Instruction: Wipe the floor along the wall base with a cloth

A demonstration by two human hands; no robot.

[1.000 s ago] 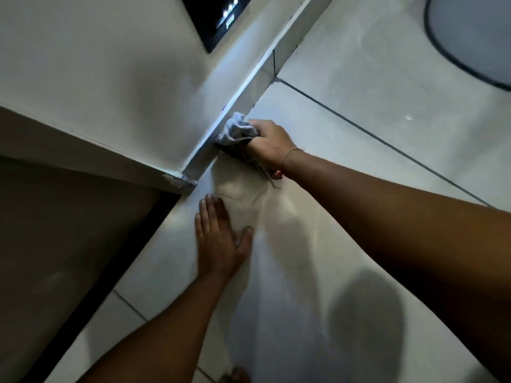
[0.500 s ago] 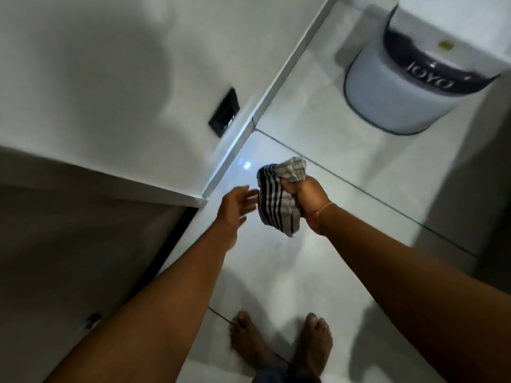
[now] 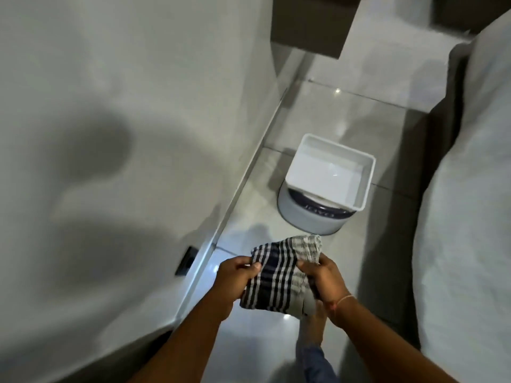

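Since the earlier frames the cloth (image 3: 284, 275) has left the wall base and risen clear of the floor (image 3: 326, 128); the left hand (image 3: 237, 283), half a second ago open and reaching, has now closed on it, and the view has tilted up to take in more of the room. The cloth, striped dark and pale, hangs bunched between both hands above the tiles. The left hand pinches its left edge, thumb on top, fingers curled beneath. The right hand (image 3: 323, 280) grips the right side, fingers wrapped over a fold; a thin band (image 3: 344, 298) circles that wrist. Both forearms enter from the bottom edge. Below the cloth a bare foot (image 3: 312, 330) and a blue trouser cuff (image 3: 315, 360) are partly seen.

The wall (image 3: 138, 106) fills the left half and carries soft shadows. Along its foot runs a pale skirting strip (image 3: 240, 189), lit bright near the left hand. A dark socket plate (image 3: 186, 260) sits low on the wall, just above the strip.

Beyond the hands, near the skirting, a round grey bin (image 3: 307, 217) with a dark band stands on the floor; a white rectangular tray (image 3: 329, 170) rests on top of it, overhanging to the right. A large pale padded shape (image 3: 470, 217) occupies the right edge; its identity cannot be told.
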